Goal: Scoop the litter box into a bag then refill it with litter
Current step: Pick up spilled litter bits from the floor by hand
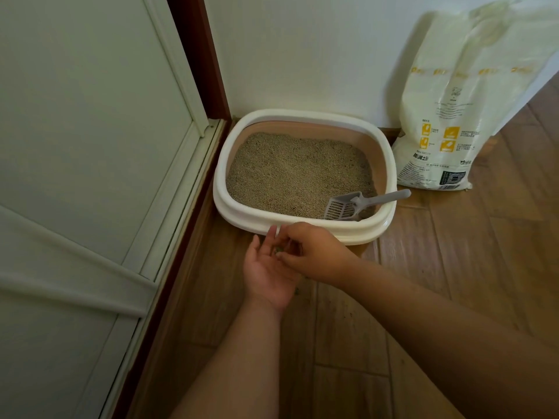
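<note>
2 hands meet near the litter box: left hand open, palm up; right hand pinching something small. The scoop lies far-right, handle pointing right, nearer the right hand.

cream litter box holds litter, grey scoop; litter bag beside.

wood plank floor, cream litter box sitting on it in the corner by the door track, white litter bag standing just right of it against the wall, a few stray granules near the box front
</note>
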`<state>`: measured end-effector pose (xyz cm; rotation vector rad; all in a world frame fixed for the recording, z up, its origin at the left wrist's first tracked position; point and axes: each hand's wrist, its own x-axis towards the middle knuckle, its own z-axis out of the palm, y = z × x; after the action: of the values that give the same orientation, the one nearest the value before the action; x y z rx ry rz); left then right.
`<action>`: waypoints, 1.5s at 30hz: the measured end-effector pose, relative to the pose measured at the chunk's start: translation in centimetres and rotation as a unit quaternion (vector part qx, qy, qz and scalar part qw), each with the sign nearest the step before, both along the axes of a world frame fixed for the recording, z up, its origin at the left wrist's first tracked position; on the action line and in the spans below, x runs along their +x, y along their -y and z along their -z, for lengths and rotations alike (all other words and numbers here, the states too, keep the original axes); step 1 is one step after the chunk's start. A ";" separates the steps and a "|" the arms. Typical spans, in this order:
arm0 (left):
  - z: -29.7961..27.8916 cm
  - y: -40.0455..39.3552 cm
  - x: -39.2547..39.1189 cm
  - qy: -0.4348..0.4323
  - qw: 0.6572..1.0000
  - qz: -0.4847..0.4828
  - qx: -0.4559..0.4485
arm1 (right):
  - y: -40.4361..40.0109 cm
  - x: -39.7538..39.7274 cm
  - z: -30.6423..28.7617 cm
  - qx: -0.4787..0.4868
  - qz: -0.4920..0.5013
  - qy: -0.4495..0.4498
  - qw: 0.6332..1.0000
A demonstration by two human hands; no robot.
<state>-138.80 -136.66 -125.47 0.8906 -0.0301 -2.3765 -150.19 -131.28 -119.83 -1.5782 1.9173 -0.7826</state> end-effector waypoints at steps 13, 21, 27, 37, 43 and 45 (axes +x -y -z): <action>-2.0 0.8 -0.8 -0.025 0.998 -0.037 -0.032 | -0.1 0.3 -0.1 -0.022 0.103 0.114 0.988; -2.1 1.5 0.9 -0.051 0.993 -0.108 0.002 | -0.8 -2.1 2.2 0.021 0.188 0.049 0.981; -2.1 2.3 2.0 -0.053 0.991 -0.121 0.003 | -2.1 -1.2 6.6 0.224 0.054 -0.068 0.971; -1.6 3.1 2.9 -0.039 0.992 -0.122 0.012 | -2.5 2.6 10.8 0.247 -0.046 -0.201 0.947; -1.6 3.2 2.6 -0.031 0.993 -0.118 0.007 | -2.0 2.8 10.7 0.260 -0.057 -0.209 0.941; -1.7 3.2 2.4 -0.026 0.993 -0.114 0.005 | -1.7 2.5 10.5 0.266 -0.051 -0.197 0.942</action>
<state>-136.41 -139.81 -123.77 0.7908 0.0985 -2.1874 -147.66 -129.55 -130.29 -1.5355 2.0599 0.1193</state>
